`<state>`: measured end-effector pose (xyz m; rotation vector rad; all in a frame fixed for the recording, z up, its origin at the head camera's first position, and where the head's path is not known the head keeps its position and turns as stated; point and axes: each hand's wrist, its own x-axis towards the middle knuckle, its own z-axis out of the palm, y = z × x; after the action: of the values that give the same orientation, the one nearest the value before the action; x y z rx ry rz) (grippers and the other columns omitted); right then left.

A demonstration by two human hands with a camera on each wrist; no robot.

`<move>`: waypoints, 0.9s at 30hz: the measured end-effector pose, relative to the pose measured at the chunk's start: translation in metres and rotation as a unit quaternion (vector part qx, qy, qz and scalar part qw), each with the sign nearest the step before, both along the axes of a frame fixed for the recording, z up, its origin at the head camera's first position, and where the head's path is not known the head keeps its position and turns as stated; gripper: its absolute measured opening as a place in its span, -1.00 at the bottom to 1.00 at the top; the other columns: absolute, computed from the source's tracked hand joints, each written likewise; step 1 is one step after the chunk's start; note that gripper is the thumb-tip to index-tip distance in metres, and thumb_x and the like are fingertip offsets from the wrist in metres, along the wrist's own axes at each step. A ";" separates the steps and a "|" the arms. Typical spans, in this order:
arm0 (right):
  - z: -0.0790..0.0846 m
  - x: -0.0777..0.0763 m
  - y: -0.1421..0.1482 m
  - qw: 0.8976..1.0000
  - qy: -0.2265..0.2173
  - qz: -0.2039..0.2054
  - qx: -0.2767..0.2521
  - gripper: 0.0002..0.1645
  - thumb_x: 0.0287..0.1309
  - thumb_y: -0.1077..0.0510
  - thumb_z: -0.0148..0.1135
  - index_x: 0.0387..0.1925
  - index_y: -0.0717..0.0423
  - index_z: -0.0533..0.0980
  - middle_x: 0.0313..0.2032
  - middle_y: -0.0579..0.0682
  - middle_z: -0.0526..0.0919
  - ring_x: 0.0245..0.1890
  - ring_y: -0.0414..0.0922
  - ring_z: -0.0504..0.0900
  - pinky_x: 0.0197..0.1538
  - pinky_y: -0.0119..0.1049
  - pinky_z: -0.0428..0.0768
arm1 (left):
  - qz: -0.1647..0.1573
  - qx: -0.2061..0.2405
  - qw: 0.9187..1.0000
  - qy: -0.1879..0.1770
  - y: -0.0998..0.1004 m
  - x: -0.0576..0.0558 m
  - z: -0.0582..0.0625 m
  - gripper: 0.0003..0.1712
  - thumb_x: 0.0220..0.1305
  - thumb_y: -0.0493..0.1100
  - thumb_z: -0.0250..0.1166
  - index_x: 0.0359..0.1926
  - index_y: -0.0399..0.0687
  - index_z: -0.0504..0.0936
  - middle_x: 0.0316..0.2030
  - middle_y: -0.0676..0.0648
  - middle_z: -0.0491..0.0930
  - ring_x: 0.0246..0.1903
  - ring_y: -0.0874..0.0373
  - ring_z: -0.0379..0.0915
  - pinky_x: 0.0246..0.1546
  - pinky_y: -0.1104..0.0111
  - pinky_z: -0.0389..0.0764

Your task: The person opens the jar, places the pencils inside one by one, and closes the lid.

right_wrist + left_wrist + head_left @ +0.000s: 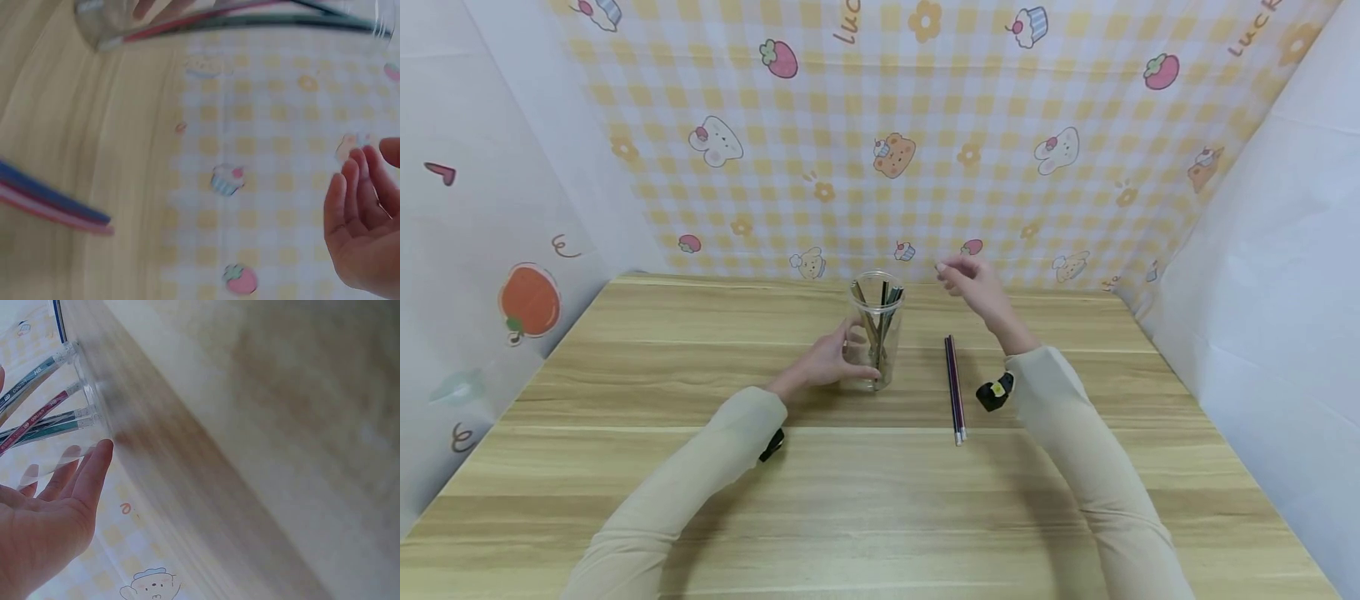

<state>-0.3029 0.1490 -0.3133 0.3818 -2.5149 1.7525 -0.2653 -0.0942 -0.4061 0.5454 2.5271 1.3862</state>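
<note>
Left hand (827,362) has its fingers round the tall clear plastic cup (889,350), left of the slim blue and red pencils (955,387); right hand (979,290) empty, fingers half-curled. I'd grip low, lightly.

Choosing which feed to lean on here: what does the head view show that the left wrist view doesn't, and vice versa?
Only the head view: the top rim of the clear cup, the left sleeve and the right sleeve.

Only the left wrist view: readable print on the pencils inside the cup.

Both: the left grip around the cup, those pencils, the wooden table and the patterned cloth.
</note>
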 end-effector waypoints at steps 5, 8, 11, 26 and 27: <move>-0.024 -0.003 0.020 0.994 -0.067 0.049 0.071 -0.61 0.20 0.13 0.04 -0.07 0.38 0.40 -0.20 0.27 0.51 -0.29 0.05 0.50 -0.16 -0.11 0.50 | -0.001 0.001 1.000 -0.001 0.000 -0.001 0.000 -0.05 -0.20 0.00 0.46 0.18 0.12 0.09 0.04 -0.23 0.34 0.01 -0.08 0.30 0.04 0.06 0.25; -0.040 -0.004 0.027 0.987 -0.110 0.057 0.106 -0.63 0.19 0.15 0.04 -0.08 0.37 0.39 -0.20 0.28 0.50 -0.33 0.02 0.50 -0.19 -0.14 0.52 | -0.003 0.002 1.000 -0.001 -0.001 0.000 0.000 -0.06 -0.20 0.00 0.46 0.18 0.12 0.09 0.04 -0.24 0.34 0.00 -0.08 0.31 0.04 0.05 0.25; -0.053 -0.002 0.030 0.980 -0.138 0.051 0.135 -0.67 0.16 0.17 0.08 -0.14 0.36 0.40 -0.27 0.26 0.51 -0.43 -0.03 0.50 -0.24 -0.12 0.53 | -0.003 0.001 1.000 0.001 -0.001 0.000 0.000 -0.07 -0.20 0.00 0.46 0.17 0.12 0.10 0.04 -0.23 0.34 0.00 -0.06 0.32 0.03 0.05 0.25; -0.084 -0.003 0.037 0.950 -0.198 0.030 0.239 -0.73 0.01 0.10 0.26 -0.48 0.26 0.45 -0.69 -0.05 0.42 -0.77 -0.25 0.34 -0.67 -0.49 0.32 | -0.002 -0.003 1.000 0.003 0.000 -0.001 0.000 -0.08 -0.21 0.03 0.45 0.15 0.13 0.11 0.04 -0.22 0.35 0.00 -0.06 0.31 0.04 0.06 0.25; -0.085 -0.004 0.037 0.948 -0.198 0.031 0.246 -0.72 0.00 0.09 0.26 -0.51 0.25 0.47 -0.72 -0.07 0.41 -0.78 -0.26 0.32 -0.69 -0.50 0.29 | -0.002 -0.003 1.000 0.003 0.000 -0.001 0.000 -0.08 -0.21 0.03 0.45 0.15 0.13 0.11 0.04 -0.22 0.35 0.00 -0.06 0.31 0.04 0.06 0.25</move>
<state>-0.3064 0.1860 -0.3987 0.1300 -3.2610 1.2975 -0.2659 -0.0940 -0.4058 0.5528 2.5327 1.3773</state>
